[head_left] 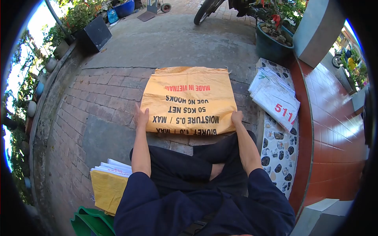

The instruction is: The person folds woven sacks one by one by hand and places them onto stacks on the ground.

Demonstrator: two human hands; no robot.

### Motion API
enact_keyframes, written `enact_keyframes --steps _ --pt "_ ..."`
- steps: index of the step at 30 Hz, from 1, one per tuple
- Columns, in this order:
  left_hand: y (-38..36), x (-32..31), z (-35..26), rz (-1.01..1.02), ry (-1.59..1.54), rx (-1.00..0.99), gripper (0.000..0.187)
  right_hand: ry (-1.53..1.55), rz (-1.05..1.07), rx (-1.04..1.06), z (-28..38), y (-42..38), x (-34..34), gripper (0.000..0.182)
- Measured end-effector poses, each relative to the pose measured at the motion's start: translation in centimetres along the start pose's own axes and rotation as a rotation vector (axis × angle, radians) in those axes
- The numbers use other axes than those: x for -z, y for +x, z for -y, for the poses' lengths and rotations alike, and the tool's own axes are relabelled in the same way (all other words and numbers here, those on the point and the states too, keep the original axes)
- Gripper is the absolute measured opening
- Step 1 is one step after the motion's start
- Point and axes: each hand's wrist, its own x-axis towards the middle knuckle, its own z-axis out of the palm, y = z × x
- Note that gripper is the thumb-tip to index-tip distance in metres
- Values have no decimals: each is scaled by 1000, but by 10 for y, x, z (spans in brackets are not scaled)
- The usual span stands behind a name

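Observation:
A yellow-orange woven sack (189,100) with upside-down red and black print lies across the brick ground in front of my crossed legs. My left hand (141,117) is at its left edge, thumb raised apart from the fingers; whether it grips the edge is unclear. On the right side, my right hand (237,118) pinches the sack's near corner. White folded sacks (273,96), one marked 511, lie on the pebbled step to the right. Beside my left elbow is a yellow folded sack (108,190) with white sheets (114,167) behind it.
Green bags or containers (92,222) are at the lower left. A potted plant (273,41) and a pillar (325,29) stand at the upper right. A wheel (202,13) is at the top. The pebbled step (277,153) borders red tiles (334,157).

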Motion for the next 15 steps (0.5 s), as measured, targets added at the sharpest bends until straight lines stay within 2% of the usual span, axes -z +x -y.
enact_keyframes --steps 1,2,4,7,10,12,13,15 --pt "-3 -5 8 176 67 272 60 4 -1 0 -7 10 -7 35" --pt "-4 -9 17 174 67 269 60 33 -10 -40 -14 19 -15 36" --pt "3 -25 55 694 58 343 57 61 -16 -79 -20 27 -18 36" --pt "46 -122 163 630 36 382 49 88 -36 -123 -14 23 -16 37" --pt "25 -45 84 349 19 313 37 85 -39 -37 -5 24 -14 38" --pt "13 -17 49 213 -76 220 31 263 -65 171 3 20 -10 38" --pt "6 -5 36 85 -164 130 24 271 -64 180 8 19 -9 38" --pt "-2 2 18 15 -162 95 18 385 -111 214 13 18 -4 42"
